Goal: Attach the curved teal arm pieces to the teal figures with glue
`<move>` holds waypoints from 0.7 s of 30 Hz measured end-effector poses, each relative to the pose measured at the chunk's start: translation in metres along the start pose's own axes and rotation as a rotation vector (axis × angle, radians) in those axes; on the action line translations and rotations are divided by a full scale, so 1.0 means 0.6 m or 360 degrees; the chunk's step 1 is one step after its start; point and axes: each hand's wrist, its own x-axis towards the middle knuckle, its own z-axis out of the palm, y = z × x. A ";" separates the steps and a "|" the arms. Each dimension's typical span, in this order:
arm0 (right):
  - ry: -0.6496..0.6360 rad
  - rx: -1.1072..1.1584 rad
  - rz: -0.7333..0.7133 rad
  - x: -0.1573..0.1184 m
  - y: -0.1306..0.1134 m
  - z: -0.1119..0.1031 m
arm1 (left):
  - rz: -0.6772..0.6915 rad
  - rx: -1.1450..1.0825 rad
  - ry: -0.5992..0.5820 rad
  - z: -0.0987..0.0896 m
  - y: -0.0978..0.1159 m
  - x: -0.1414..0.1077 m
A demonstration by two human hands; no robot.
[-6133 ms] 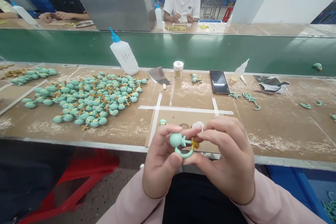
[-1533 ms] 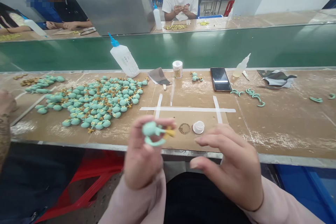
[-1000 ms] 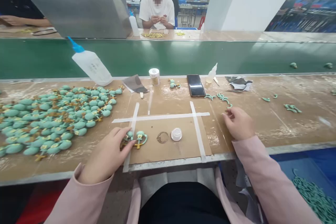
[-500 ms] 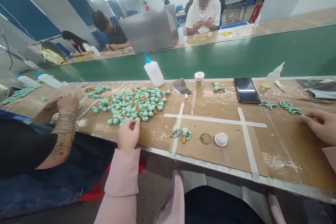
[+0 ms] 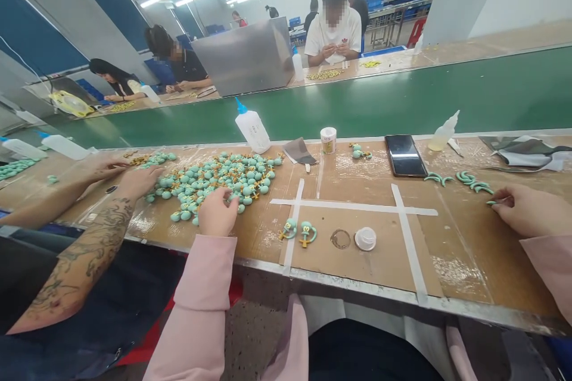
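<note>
Your left hand (image 5: 218,212) lies open, fingertips at the edge of the heap of teal moulded figures (image 5: 218,177) on the tabletop (image 5: 451,250); your right hand (image 5: 527,210) pinches a thin teal strip (image 5: 492,203) lightly.

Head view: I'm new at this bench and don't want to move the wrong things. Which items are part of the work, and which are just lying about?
Part of the work: teal toy figures under the left hand; curved teal strips near the right hand; squeeze bottle.
Probably just lying about: smartphone; crumpled grey sheet.
</note>
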 end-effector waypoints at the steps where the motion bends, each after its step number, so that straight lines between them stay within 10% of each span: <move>1: -0.0094 -0.0031 0.0013 -0.003 0.001 0.000 | 0.0004 -0.0027 0.0035 -0.002 -0.003 -0.002; 11: -0.0579 -0.0775 0.0000 -0.038 -0.028 -0.028 | 0.0348 -0.0263 -0.0193 0.003 -0.032 -0.025; 21: -0.0555 -0.0498 0.0079 -0.051 -0.032 -0.046 | 0.0728 -0.0253 -0.0487 0.007 0.003 -0.042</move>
